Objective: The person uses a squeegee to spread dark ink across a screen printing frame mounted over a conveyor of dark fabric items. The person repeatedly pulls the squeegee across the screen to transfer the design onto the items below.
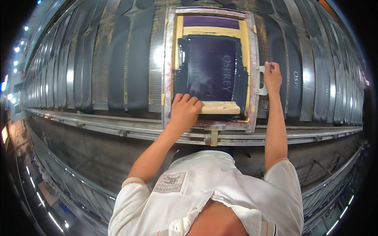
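Observation:
A screen-printing frame [169,47] with yellow-taped borders lies across the long table. Its mesh [204,59] shows a purple middle with pale lettering, ringed by dark ink. My left hand [184,108] is closed on the left end of a pale wooden squeegee bar [220,107], which lies crosswise near the frame's lower end. My right hand [272,76] grips a metal handle [260,86] on the frame's right side, fingers bent round its upper part.
Rows of dark grey panels [138,59] on metal plates stretch to both sides. A metal rail [98,122] runs along the near edge, with a clamp fitting [212,133] below the frame. Another railed table [71,169] shows behind my body at lower left.

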{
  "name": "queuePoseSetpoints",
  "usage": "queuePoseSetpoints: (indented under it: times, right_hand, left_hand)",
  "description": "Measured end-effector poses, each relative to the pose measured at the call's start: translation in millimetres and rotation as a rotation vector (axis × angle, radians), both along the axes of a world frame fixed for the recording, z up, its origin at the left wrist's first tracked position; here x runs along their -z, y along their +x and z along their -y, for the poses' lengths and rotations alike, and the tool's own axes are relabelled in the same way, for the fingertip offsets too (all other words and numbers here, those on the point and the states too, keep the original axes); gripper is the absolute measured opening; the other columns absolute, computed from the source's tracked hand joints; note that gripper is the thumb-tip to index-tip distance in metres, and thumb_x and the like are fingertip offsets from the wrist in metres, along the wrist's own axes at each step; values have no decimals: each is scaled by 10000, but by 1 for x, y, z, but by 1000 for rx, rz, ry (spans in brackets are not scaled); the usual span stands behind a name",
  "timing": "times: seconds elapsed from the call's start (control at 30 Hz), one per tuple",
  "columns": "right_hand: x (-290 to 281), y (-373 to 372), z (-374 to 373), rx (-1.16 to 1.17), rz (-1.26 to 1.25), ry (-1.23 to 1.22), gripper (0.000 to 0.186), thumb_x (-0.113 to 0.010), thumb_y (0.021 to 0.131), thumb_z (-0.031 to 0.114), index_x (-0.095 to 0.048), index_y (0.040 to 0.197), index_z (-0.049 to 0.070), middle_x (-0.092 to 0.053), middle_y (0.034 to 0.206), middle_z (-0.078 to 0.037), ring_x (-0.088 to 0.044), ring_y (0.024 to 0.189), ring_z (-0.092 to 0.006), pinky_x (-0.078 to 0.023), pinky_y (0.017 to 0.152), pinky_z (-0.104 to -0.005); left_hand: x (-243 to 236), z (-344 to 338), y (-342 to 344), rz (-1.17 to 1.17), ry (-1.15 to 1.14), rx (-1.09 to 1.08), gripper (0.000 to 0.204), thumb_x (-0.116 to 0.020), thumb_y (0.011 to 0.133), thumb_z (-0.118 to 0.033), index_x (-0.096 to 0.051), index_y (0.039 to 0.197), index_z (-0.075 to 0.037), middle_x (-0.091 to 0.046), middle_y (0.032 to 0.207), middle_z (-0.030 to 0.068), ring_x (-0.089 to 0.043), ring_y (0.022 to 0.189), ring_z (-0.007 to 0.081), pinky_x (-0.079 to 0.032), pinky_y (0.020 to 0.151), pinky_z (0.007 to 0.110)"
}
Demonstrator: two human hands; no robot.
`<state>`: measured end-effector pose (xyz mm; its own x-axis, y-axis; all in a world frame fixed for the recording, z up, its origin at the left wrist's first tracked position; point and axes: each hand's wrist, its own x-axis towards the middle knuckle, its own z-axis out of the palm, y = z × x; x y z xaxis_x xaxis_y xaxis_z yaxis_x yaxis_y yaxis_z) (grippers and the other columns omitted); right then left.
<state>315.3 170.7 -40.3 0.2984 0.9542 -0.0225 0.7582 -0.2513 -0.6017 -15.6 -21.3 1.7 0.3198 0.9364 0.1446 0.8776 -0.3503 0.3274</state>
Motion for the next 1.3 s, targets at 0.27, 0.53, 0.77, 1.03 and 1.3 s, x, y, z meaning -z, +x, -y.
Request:
queuePoseSetpoints:
  times: [0.27,0.53,0.77,1.03,1.3]
  right_hand:
    - [-31,26,1,-3,-154,16,281,-668,1005,336,-711,996,58,-690,832,-95,-630,772,-173,-495,749,-364]
    - [9,-25,15,-146,-249,327,170,-687,968,203,-715,1006,40,-716,921,-130,-692,885,-247,-522,835,-373]
    - [26,-22,3,-27,-415,346,201,-692,950,259,-665,935,60,-689,814,-180,-715,803,-385,-525,724,-430]
    - [32,-11,1,4,-396,247,220,-690,951,294,-670,940,76,-667,720,-157,-695,696,-352,-503,657,-423]
    - [46,-15,-8,3,-250,62,233,-657,964,321,-694,981,91,-711,796,-196,-694,800,-431,-536,754,-502]
  left_hand:
    - [-13,10,10,134,3,-50,287,-763,647,-47,-722,916,-141,-677,916,4,-624,886,229,-428,847,390]
    - [3,3,-29,33,-62,-73,349,-803,619,-69,-733,952,-145,-692,946,2,-640,907,247,-453,843,416]
    - [-28,8,15,-27,43,-82,400,-833,632,-47,-748,1017,-117,-743,1019,16,-660,880,255,-436,803,412]
    - [-3,48,22,-60,83,26,424,-773,620,-36,-705,1029,-127,-743,1057,-1,-628,826,222,-423,787,386]
    - [9,11,17,-64,46,30,472,-706,600,14,-713,1053,-118,-737,1083,7,-602,821,245,-405,778,414]
